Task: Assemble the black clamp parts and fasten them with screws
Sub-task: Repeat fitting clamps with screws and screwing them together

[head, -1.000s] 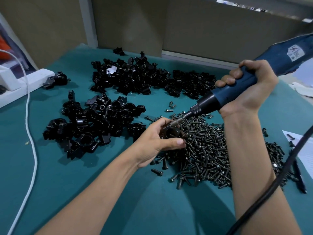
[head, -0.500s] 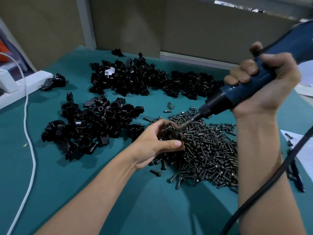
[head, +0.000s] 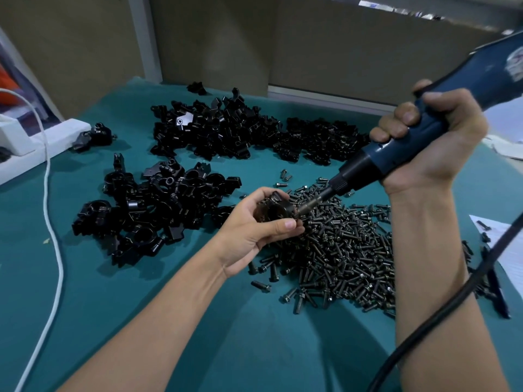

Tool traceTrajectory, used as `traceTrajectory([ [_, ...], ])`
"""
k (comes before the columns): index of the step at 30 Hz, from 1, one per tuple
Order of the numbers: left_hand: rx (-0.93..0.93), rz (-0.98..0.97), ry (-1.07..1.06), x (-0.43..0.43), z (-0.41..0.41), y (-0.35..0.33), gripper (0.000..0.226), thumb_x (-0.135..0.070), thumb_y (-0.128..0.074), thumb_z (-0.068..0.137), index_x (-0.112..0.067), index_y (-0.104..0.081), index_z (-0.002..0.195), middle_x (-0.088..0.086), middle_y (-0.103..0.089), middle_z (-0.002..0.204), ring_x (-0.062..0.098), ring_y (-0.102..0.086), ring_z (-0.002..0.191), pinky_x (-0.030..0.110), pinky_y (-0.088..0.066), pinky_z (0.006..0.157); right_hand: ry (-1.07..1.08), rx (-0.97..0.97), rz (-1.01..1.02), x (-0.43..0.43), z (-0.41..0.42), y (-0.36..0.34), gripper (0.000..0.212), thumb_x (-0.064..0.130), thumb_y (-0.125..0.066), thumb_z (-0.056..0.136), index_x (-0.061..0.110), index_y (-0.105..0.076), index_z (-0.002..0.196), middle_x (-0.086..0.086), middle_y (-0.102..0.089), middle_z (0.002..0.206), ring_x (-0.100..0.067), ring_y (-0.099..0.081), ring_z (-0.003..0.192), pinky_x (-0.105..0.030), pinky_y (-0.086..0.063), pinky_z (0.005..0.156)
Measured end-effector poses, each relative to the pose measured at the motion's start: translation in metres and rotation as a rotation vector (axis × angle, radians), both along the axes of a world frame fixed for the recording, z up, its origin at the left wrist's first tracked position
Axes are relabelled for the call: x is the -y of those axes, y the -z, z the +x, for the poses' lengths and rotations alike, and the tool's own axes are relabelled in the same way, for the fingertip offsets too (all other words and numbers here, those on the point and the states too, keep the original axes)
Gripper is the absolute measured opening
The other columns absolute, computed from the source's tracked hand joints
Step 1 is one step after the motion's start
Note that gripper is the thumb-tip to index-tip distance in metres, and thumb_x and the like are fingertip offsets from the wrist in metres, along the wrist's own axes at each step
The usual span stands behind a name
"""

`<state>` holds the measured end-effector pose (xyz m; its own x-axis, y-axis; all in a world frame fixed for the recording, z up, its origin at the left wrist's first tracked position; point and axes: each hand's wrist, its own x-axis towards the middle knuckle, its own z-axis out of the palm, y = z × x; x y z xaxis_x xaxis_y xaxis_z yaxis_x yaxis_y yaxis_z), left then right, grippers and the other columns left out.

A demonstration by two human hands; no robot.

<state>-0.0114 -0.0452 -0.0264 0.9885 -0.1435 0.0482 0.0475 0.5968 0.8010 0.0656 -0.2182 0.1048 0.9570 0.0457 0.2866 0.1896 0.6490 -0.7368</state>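
Teal surface (head: 113,321) runs from the screws (head: 348,256) to its near edge; left grip (head: 254,230) pinches clamp (head: 276,209), right grip (head: 441,137) wraps screwdriver (head: 376,159).

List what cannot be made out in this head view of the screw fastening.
Head view only:
- The clamp: mostly covered by the left hand gripping it; how its parts join is hidden.
- The screw under the bit: hidden behind the clamp; depth unknown.
- The screwdriver in the right hand: its rear is cut off by the right edge, its label blurred.
- The black cable: leaves the bottom edge.
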Motion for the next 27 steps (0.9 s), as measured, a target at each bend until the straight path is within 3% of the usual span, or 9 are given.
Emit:
traceTrajectory([
  [11, -0.012, 0.056, -0.032, 0.0017, -0.0012, -0.0043, 0.041, 0.002, -0.072, 0.069, -0.004, -0.061, 0.107, 0.007, -0.075, 0.088, 0.028, -0.073, 0.082, 0.031, -0.06, 0.07, -0.032, -0.033, 0.071, -0.0029, -0.0028, -0.0025, 0.014, 0.011, -0.039, 0.083, 0.016, -0.047, 0.073, 0.004, -0.037, 0.052, -0.012, -0.033, 0.044, -0.021, -0.031, 0.046],
  [19, -0.007, 0.122, -0.068, 0.0001, -0.0017, -0.0058, 0.043, -0.001, -0.076, 0.063, -0.009, -0.067, 0.104, 0.003, -0.076, 0.092, 0.027, -0.072, 0.083, 0.024, -0.058, 0.073, -0.048, -0.039, 0.068, -0.0041, -0.002, -0.0017, 0.014, 0.01, -0.037, 0.084, 0.015, -0.046, 0.073, 0.004, -0.037, 0.051, -0.012, -0.032, 0.043, -0.021, -0.031, 0.046],
  [27, -0.018, 0.099, -0.054, -0.0004, -0.0019, -0.0048, 0.037, -0.001, -0.075, 0.068, -0.006, -0.069, 0.104, 0.007, -0.073, 0.089, 0.027, -0.071, 0.078, 0.033, -0.061, 0.072, -0.064, -0.028, 0.075, -0.0056, -0.0042, -0.0015, 0.016, 0.01, -0.035, 0.083, 0.015, -0.046, 0.073, 0.004, -0.037, 0.052, -0.012, -0.032, 0.044, -0.021, -0.032, 0.046],
])
